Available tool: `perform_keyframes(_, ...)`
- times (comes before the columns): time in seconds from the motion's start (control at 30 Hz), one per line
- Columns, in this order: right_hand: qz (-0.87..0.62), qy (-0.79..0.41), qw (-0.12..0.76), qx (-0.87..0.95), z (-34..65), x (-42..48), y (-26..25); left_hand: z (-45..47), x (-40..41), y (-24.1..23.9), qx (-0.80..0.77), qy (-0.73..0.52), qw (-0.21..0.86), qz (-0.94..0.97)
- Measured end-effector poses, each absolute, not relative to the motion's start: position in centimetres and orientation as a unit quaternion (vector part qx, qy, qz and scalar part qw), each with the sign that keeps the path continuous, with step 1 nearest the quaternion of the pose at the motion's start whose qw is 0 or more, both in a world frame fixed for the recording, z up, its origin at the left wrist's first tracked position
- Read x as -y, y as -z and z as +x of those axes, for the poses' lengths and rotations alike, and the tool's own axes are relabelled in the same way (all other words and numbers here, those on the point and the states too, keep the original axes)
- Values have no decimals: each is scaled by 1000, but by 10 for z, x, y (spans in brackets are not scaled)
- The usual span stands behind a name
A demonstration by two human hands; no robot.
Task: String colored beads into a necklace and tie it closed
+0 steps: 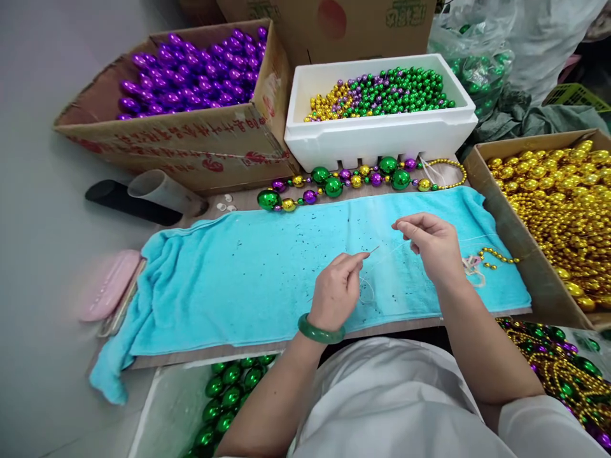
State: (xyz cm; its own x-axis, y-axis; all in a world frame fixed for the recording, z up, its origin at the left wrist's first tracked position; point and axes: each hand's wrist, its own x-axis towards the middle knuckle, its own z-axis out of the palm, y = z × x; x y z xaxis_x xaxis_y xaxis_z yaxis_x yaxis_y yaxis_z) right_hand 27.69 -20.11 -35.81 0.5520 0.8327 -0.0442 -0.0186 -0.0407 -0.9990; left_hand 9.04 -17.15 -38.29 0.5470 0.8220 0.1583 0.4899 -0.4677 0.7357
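My left hand [337, 286], with a green bangle [321, 331] on its wrist, pinches a thin needle [375, 249] that points up and to the right. Just right of it, my right hand [432, 247] is closed in a pinch above the turquoise towel [214, 273]. Fine pale thread [367, 289] loops below the left fingers and also runs near the right hand. What sits between the right fingertips is too small to make out, though thread seems to pass there. Beside my right wrist lie a short gold bead strand [499, 256] and white cord [473, 270].
A finished-looking bead string [334, 186] lies along the towel's far edge. Behind stand a carton of purple beads [191, 143] and a white foam box [382, 130]. Gold beads fill a carton [539, 286] at right. A cup [162, 191] and pink case [109, 286] are left.
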Motion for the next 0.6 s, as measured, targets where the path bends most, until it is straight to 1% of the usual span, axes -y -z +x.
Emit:
perform_keyframes(0.07, -637, -347, 598, 341, 282, 204, 360, 91, 171, 383, -402, -256, 319, 819)
perform_keyframes(0.17, -629, -373, 545, 411, 280, 206, 367, 94, 172, 381, -397, -248, 314, 826)
perform_keyframes(0.23, -611, -375, 537, 444, 274, 205, 373, 96, 174, 380, -391, -241, 311, 832)
perform_keyframes(0.33, -590, -358, 586, 425, 271, 203, 377, 99, 175, 379, -391, -225, 292, 844)
perform_keyframes(0.43, -580, -337, 660, 339, 291, 205, 373, 97, 171, 378, -393, -200, 248, 862)
perform_keyframes(0.5, -576, -292, 716, 268, 318, 210, 367, 93, 165, 377, -394, -193, 212, 873)
perform_keyframes(0.6, -561, -188, 785, 181, 367, 223, 358, 87, 155, 374, -392, -195, 182, 881)
